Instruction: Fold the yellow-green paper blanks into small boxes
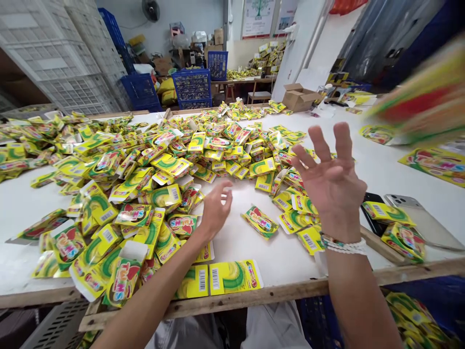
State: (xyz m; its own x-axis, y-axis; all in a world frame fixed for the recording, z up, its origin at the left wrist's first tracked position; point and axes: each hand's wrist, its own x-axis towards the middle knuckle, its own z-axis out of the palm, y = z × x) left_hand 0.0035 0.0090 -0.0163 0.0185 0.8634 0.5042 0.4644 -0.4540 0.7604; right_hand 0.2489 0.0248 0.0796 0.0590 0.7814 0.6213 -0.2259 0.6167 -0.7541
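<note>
My left hand [217, 208] hovers over the white table near the middle, beside a heap of yellow and green candy boxes [170, 165]. Its fingers are loosely curled, with a gap by the thumb and nothing visible in them. My right hand [329, 182] is raised, palm showing and fingers spread, holding nothing; a beaded bracelet circles its wrist. In the air at the upper right, a yellow, red and green box [425, 97] is smeared by motion, apart from my right hand. One box [259, 222] lies alone between my hands. Two flat boxes [234, 277] lie along the front edge.
A phone [425, 218] and a dark phone [372, 213] lie at the right with boxes on them, beside a wooden strip. A wooden rail [283, 292] edges the table. An open cardboard box [300, 97] stands at the back. Blue crates [192, 85] stand beyond.
</note>
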